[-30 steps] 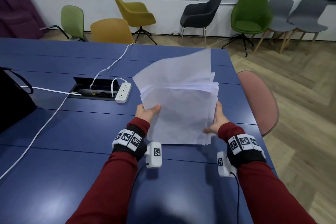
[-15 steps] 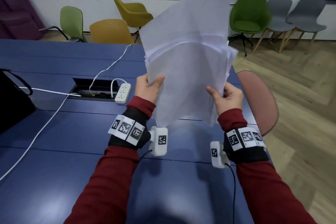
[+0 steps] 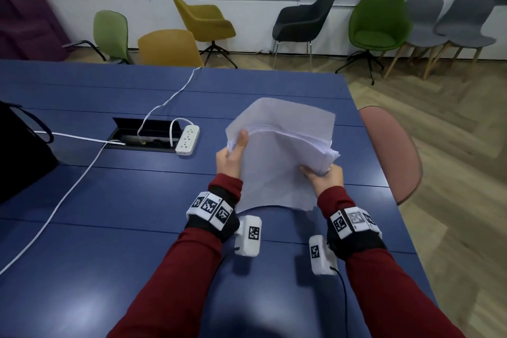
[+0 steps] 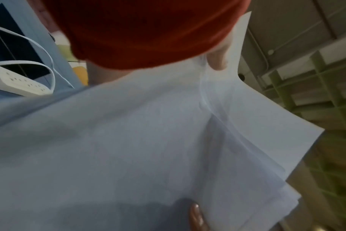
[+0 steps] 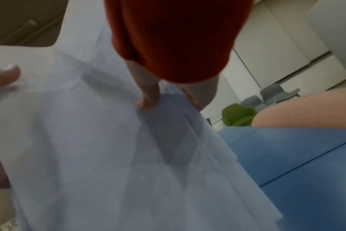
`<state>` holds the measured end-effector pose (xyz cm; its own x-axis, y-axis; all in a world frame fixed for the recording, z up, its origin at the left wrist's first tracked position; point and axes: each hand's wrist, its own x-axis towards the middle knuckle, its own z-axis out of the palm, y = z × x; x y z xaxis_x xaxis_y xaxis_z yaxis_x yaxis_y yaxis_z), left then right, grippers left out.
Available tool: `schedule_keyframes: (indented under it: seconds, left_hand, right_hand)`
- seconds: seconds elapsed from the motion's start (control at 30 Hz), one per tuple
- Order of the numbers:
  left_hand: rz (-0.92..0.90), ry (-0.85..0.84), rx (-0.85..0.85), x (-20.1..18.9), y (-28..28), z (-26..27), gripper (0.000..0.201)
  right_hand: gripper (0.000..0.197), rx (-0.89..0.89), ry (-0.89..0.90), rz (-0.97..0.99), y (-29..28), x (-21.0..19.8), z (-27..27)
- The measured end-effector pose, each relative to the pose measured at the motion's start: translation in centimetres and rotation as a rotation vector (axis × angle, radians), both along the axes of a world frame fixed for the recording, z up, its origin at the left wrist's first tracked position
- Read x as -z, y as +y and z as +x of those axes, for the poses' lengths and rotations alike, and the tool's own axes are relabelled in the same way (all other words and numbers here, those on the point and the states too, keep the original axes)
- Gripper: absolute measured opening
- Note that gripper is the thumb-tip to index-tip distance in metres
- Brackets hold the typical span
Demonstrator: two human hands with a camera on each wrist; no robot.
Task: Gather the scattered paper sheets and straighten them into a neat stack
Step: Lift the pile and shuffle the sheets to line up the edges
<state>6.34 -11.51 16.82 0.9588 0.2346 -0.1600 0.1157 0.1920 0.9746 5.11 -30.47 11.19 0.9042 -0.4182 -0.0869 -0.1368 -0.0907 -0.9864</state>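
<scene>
A: Where are the sheets (image 3: 277, 156) right now?

B: You have them in both hands above the blue table (image 3: 109, 200), near its right edge. They stand tilted, with the top leaning away from you and the lower edge hanging loose just over the tabletop.

A: How is your left hand (image 3: 230, 158) holding them?

B: It pinches the left edge high up, the thumb lying on the front face and the fingers hidden behind the paper. The left wrist view shows that thumb tip (image 4: 217, 61) pressed on the paper near the sleeve (image 4: 148, 31).

A: And your right hand (image 3: 326, 180)?

B: It grasps the right edge lower down, fingers curled round the bunched corners. In the right wrist view a finger (image 5: 148, 96) lies along the sheet, casting a shadow.

A: Is the stack neat?

B: No. The edges are fanned and staggered, most of all at the right, and one sheet sticks up above the rest at the back.

A: What else is on the table?

B: A white power strip (image 3: 188, 140) beside an open cable hatch (image 3: 145, 134), with white cables (image 3: 71, 189) trailing left, and a black bag (image 3: 19, 153) at the far left. A pink chair (image 3: 392, 156) stands just beside the table's right edge
</scene>
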Motion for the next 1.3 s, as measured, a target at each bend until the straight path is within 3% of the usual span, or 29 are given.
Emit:
schedule_keyframes:
  seconds: [0.1,0.13,0.37,0.5,0.63,0.73,0.87,1.0,1.03,1.13,1.2,1.3]
  left_hand:
    - [-0.075,-0.016,-0.156,-0.4,0.2,0.6,0.064]
    - [-0.070,-0.008,-0.189,-0.3,0.2,0.9,0.066]
    - [0.027,-0.003,-0.274,-2.1,-1.5,0.6,0.042]
    - [0.151,0.061,-0.305,-1.4,-1.1,1.4,0.048]
    - [0.265,-0.048,-0.299,-0.4,-1.3,1.0,0.055]
    - [0.246,-0.077,-0.294,-0.3,-1.4,0.9,0.057]
    - [0.252,-0.077,-0.250,0.2,-1.4,1.3,0.043]
    - [0.118,-0.014,-0.247,0.5,-0.9,1.5,0.027]
    - [0.086,0.013,-0.240,0.5,-0.8,1.4,0.028]
    - [0.046,0.070,-0.255,0.7,-0.6,1.6,0.056]
    - [0.071,0.049,-0.210,0.7,-0.5,1.6,0.041]
    - [0.135,-0.044,-0.076,0.4,-0.4,1.2,0.031]
  right_hand:
    - [0.028,-0.057,-0.039,0.054,-0.5,-0.2,-0.5]
    - [0.032,-0.076,-0.038,0.061,-0.7,-0.1,-0.6]
    - [0.041,-0.049,-0.109,0.106,-0.4,-0.6,-0.7]
    - [0.030,-0.024,-0.150,0.113,0.0,-1.5,-0.7]
    - [0.013,0.033,-0.177,0.117,0.2,-2.3,-0.7]
    - [0.012,0.086,-0.224,0.200,0.8,-3.4,0.1]
    - [0.021,0.191,-0.255,0.270,1.2,-4.2,1.4]
    - [0.014,0.225,-0.219,0.266,1.1,-4.4,1.6]
    - [0.017,0.220,-0.222,0.267,1.1,-4.6,1.6]
    - [0.016,0.155,-0.233,0.273,1.2,-4.9,1.5]
    - [0.009,0.097,-0.193,0.269,1.3,-4.9,1.2]
    - [0.059,0.018,-0.182,0.182,1.0,-3.4,0.7]
